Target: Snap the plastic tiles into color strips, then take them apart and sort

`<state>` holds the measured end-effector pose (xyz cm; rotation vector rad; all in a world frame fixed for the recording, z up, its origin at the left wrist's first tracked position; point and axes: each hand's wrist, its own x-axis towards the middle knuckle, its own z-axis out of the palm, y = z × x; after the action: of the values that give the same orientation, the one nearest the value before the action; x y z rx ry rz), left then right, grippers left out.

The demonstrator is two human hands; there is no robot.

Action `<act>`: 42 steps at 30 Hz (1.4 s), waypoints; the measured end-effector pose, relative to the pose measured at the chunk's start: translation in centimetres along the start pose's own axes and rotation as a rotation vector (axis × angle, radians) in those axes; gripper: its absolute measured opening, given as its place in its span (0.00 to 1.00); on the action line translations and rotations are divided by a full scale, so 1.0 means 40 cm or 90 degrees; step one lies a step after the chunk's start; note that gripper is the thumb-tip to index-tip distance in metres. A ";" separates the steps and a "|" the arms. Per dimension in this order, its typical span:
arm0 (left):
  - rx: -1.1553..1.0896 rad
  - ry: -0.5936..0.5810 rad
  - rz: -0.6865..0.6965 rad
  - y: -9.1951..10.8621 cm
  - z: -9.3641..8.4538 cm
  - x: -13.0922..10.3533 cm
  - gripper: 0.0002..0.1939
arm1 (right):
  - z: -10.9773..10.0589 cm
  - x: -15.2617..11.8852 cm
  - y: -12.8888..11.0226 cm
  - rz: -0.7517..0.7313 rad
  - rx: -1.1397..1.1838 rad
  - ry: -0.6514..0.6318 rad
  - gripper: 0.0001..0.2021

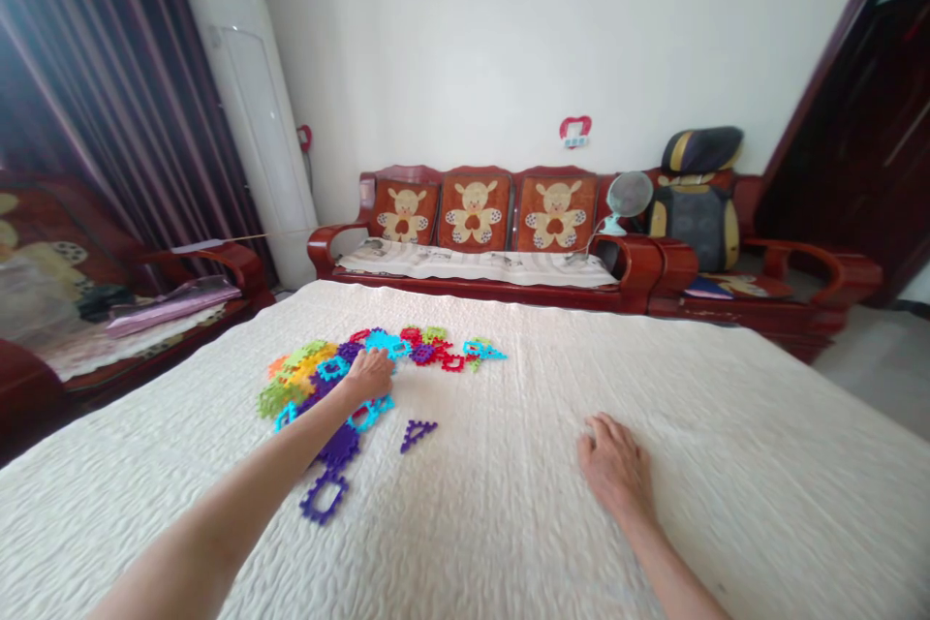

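Head | left hand (370, 375) covers pieces (378, 340), grip unclear | right hand (616, 467) fingers apart | sofa (465, 284), fan (631, 196) beyond

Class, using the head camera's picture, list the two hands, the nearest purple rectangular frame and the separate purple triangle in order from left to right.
Purple rectangular frame → left hand → purple triangle → right hand.

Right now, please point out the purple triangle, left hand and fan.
Purple triangle (408, 437): head view, on its left side.
Left hand (371, 373): head view, on its back.
Fan (631, 194): head view, on its round front.
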<state>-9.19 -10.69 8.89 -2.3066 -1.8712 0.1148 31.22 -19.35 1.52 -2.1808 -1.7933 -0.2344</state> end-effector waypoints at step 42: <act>-0.027 0.017 -0.167 -0.119 0.019 0.093 0.19 | 0.027 0.009 0.015 -0.016 -0.025 0.024 0.23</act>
<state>-13.12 -6.05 9.17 -2.0530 -2.1606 0.0104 31.79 -18.75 0.56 -2.1676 -1.8106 -0.3177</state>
